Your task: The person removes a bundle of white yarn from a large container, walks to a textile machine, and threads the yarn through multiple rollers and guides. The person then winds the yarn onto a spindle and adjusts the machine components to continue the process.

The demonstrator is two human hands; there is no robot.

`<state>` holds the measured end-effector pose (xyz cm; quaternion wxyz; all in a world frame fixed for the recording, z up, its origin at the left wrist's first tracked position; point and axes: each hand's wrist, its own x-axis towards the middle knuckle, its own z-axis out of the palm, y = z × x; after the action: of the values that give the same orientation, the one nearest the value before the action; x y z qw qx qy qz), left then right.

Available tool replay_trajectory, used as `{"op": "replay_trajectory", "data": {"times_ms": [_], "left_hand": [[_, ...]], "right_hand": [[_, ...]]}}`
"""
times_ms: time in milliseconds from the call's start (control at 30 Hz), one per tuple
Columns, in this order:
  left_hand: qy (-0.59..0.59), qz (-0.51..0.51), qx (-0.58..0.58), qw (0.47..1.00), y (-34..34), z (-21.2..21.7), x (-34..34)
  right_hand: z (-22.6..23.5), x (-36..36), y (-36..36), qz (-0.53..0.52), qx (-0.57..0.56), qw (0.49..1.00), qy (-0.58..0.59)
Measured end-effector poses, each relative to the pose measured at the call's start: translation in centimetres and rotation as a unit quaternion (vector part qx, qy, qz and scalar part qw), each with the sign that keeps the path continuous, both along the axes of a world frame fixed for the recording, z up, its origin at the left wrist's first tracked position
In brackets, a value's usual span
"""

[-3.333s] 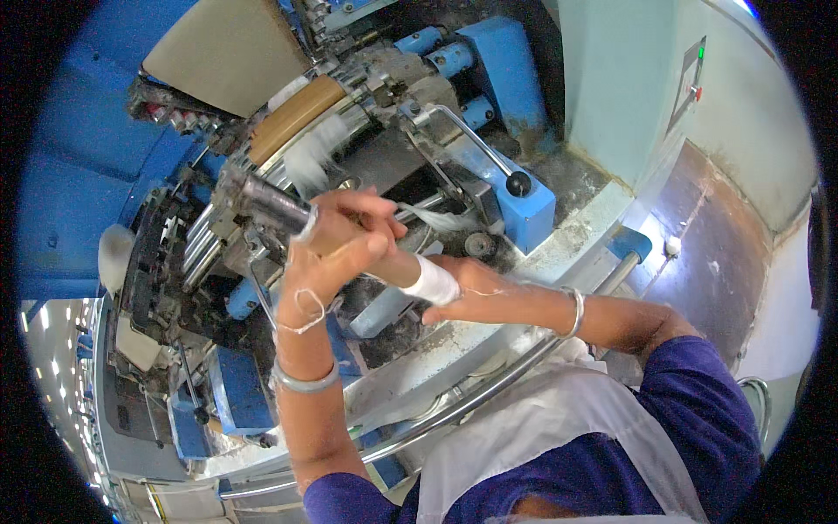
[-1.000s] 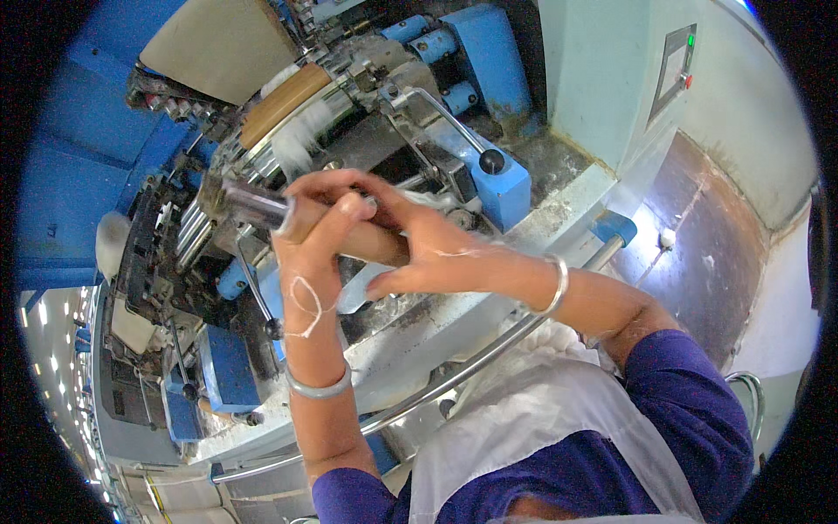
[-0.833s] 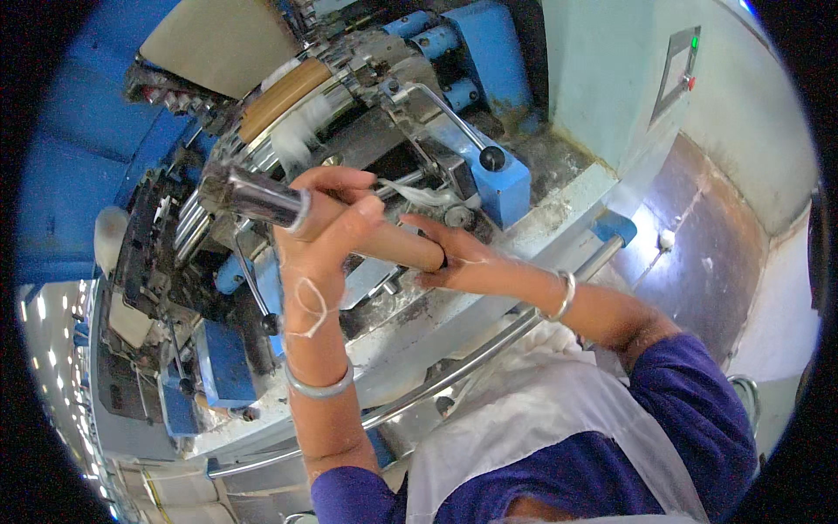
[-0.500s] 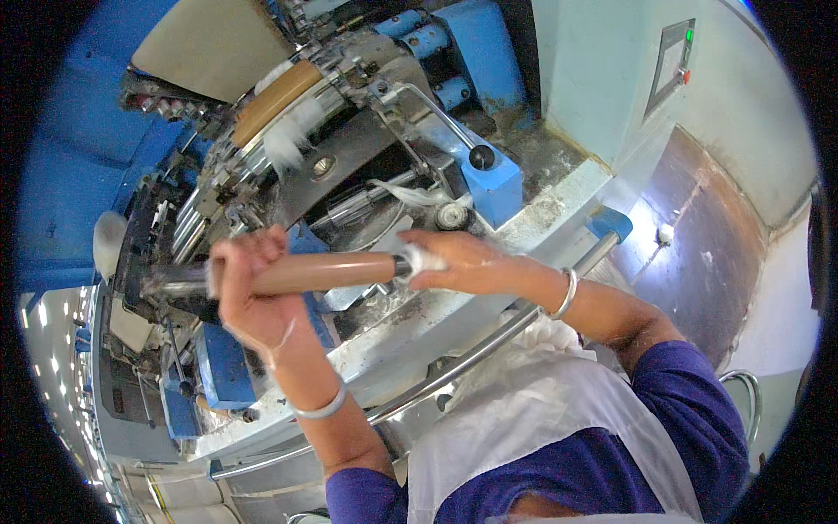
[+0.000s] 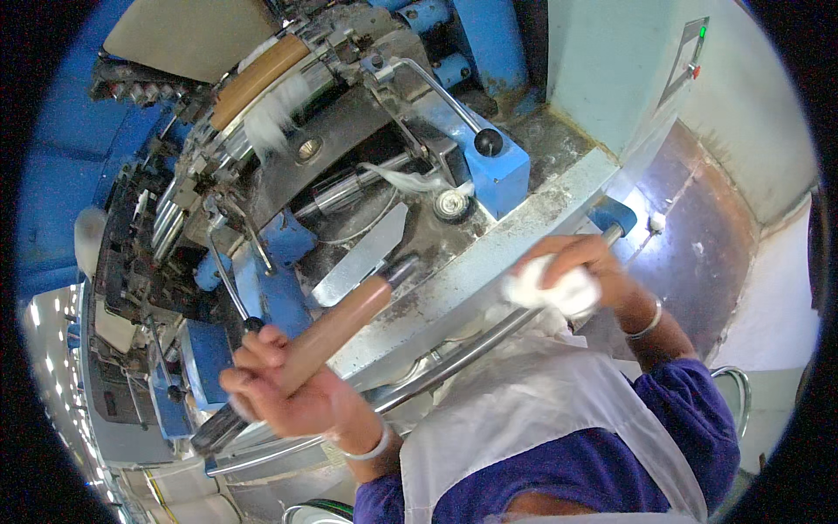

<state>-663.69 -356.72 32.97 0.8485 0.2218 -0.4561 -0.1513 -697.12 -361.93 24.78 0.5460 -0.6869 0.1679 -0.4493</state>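
Note:
My left hand (image 5: pixel 292 393) is closed round a brown roller (image 5: pixel 340 327) with dark metal ends. It is tilted, its upper end toward the machine and its lower end near the rail. Off to the right, my right hand (image 5: pixel 580 271) is closed on a wad of white fibre (image 5: pixel 554 288), held above the steel rail near the apron. A second brown roller (image 5: pixel 260 77) sits in the machine at the upper left, with loose white fibre (image 5: pixel 275 118) hanging in front of it. A strand of white fibre (image 5: pixel 406 181) trails to a small round coil (image 5: pixel 452 204) on the machine bed.
A lever with a black knob (image 5: pixel 488 141) rises beside a blue block (image 5: pixel 502 179). Another lever (image 5: pixel 229 279) stands just above my left hand. The curved steel rail (image 5: pixel 467 358) runs along the machine's front. A control panel (image 5: pixel 683 61) is on the right wall.
My left hand has moved down toward me with the roller, tilting it more steeply. My right hand has come away from the roller's end and moved right, carrying the white fibre.

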Motion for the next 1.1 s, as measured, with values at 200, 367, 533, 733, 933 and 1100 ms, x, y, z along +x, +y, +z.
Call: {"op": "replay_trajectory", "data": {"times_ms": [200,367,533,733,933,1100], "left_hand": [[0.068,-0.015,0.127,0.99,-0.6,-5.1,-4.4],[0.272,-0.159,0.327,0.891,2.8,-5.0,-5.0],[0.248,-0.294,0.437,0.813,5.1,-3.7,-4.1],[0.152,-0.28,0.499,0.806,5.9,-4.3,-2.5],[0.107,-0.301,0.465,0.826,6.3,-6.5,-1.6],[0.016,-0.052,0.419,0.907,11.3,-9.7,0.7]], "right_hand": [[-8.3,-7.7,1.5,0.068,0.166,0.97,0.162],[-16.2,-4.6,4.5,-0.122,0.134,0.935,0.306],[-21.0,-4.2,4.3,0.143,0.152,0.928,0.307],[-29.9,-3.1,2.7,0.255,0.322,0.859,0.305],[-33.4,0.7,1.7,0.18,0.219,0.882,0.376],[-30.3,-1.1,-0.3,0.188,0.184,0.855,0.447]]}}
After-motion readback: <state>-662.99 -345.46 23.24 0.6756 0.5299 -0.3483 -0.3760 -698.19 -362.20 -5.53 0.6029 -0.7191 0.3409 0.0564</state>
